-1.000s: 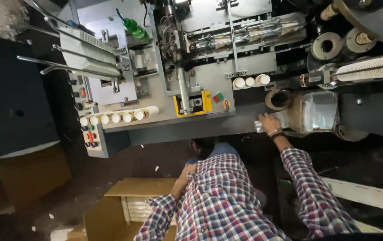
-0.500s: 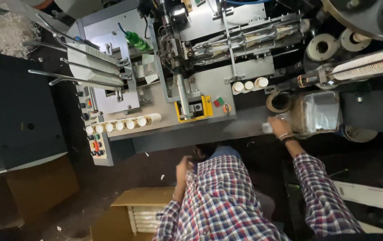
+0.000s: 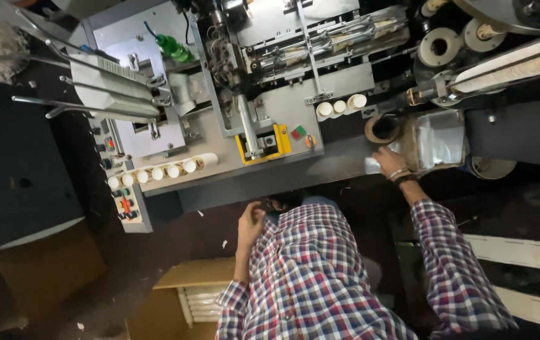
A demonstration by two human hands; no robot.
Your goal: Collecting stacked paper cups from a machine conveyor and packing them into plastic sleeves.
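Observation:
My right hand (image 3: 388, 160) reaches out to the grey ledge (image 3: 339, 160) of a paper-cup machine. Its fingers close on a small white object (image 3: 369, 165), too small to identify, beside a box lined with clear plastic (image 3: 437, 138). A brown cardboard ring (image 3: 383, 129) lies just beyond that hand. My left hand (image 3: 251, 220) is drawn in against my checked shirt (image 3: 320, 277), fingers curled, with nothing visible in it. A row of white paper cups (image 3: 163, 171) lies on the machine's left side, and three more cups (image 3: 340, 107) lie near its middle.
A control panel with coloured buttons (image 3: 122, 204) hangs at the machine's left corner. A yellow-framed part (image 3: 262, 143) sits at the centre. Large paper rolls (image 3: 440, 45) and a long printed web (image 3: 522, 63) fill the upper right. A cardboard box (image 3: 201, 296) stands below my left arm.
My view has shifted a little, so the machine sits slightly differently in frame. My right hand stays at the ledge by the plastic-lined box. My left hand stays near my chest.

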